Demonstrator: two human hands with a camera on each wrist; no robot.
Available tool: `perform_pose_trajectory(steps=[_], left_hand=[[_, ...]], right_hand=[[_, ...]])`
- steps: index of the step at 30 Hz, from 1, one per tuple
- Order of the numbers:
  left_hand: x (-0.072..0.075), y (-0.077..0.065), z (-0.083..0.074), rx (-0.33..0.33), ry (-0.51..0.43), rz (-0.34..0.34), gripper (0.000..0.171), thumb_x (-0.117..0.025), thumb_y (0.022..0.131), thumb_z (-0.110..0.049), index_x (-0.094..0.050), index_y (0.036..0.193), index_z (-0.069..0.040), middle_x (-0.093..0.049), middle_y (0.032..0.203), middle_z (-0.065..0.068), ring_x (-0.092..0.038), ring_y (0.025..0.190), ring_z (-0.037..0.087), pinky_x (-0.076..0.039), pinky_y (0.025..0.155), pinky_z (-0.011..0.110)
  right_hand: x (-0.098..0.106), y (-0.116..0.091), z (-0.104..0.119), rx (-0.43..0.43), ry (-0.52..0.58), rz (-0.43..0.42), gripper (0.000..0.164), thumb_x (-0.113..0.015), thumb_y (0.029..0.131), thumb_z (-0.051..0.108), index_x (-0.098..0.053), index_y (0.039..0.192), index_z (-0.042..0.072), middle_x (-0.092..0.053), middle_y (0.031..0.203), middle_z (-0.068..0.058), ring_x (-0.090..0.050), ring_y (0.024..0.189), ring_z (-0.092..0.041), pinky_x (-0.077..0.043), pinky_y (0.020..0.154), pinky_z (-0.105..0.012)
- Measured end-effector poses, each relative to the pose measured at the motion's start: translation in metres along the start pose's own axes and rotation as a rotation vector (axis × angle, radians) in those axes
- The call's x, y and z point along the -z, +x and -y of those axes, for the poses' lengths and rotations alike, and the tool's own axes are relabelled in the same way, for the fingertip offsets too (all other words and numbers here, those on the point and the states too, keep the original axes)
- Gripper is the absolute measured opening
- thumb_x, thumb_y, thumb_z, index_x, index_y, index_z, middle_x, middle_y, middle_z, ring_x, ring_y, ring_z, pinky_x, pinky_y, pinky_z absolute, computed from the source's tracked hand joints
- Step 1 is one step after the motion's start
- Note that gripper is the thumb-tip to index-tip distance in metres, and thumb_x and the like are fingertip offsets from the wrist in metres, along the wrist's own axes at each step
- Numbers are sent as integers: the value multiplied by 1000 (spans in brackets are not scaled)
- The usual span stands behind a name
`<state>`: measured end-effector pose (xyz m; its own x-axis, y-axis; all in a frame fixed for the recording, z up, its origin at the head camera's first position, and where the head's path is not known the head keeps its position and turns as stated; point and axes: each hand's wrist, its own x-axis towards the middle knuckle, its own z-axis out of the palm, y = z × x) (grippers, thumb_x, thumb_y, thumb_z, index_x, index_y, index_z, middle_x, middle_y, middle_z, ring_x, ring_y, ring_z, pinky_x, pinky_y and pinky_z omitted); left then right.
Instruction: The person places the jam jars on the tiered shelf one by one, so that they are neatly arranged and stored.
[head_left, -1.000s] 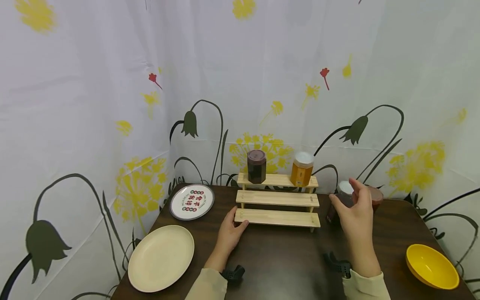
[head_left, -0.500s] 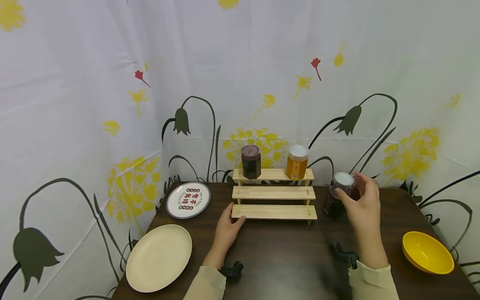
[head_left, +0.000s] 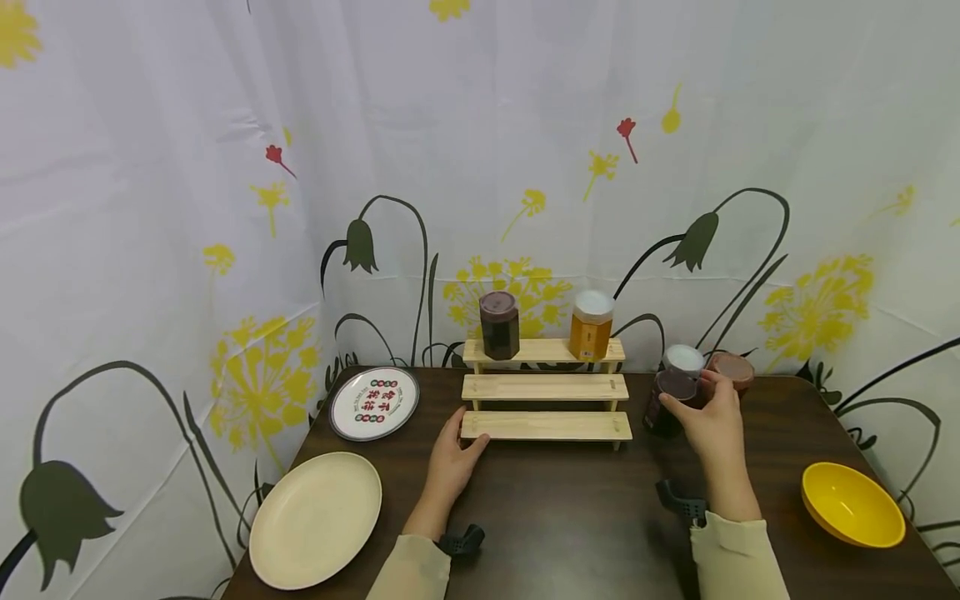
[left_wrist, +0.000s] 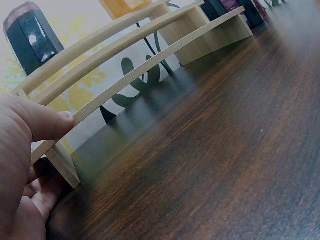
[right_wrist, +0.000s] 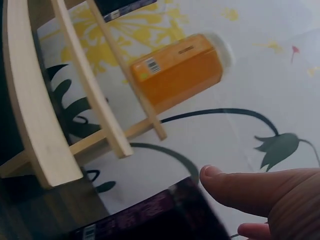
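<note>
My left hand [head_left: 450,457] grips the left end of a three-tier wooden rack [head_left: 546,426], the thumb over the lowest board and the fingers beneath it. Over a dark purple jar [head_left: 663,408] right of the rack is my right hand [head_left: 712,425]. Its thumb and fingers are spread on either side of the lid, and in the right wrist view the thumb tip lies right at the lid's edge. Up on the top board stand a dark jar [head_left: 499,329] at the left and an amber jar [head_left: 591,332] with a white lid at the right.
Behind the purple jar stand a white-lidded jar [head_left: 684,358] and a brown-lidded jar [head_left: 731,368]. A printed plate [head_left: 405,408] and a cream oval plate [head_left: 315,521] lie on the left. Toward the right table edge sits a yellow bowl [head_left: 852,506].
My right hand first moved right past the purple jar, then came back left over its lid. The left hand stays on the rack. The head view has shifted slightly.
</note>
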<state>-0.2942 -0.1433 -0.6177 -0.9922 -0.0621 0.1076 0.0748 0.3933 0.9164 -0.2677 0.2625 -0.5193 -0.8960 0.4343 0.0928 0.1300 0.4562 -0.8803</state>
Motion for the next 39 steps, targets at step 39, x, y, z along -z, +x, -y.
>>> perform_pose_trajectory(steps=[39], left_hand=[[-1, 0, 3, -14, -1, 1, 74, -79, 100, -21, -45, 163, 1, -51, 163, 28, -50, 152, 46, -46, 121, 63]], right_hand=[[-35, 8, -56, -54, -29, 47, 87, -88, 91, 24, -40, 154, -13, -51, 150, -39, -48, 144, -56, -37, 120, -69]])
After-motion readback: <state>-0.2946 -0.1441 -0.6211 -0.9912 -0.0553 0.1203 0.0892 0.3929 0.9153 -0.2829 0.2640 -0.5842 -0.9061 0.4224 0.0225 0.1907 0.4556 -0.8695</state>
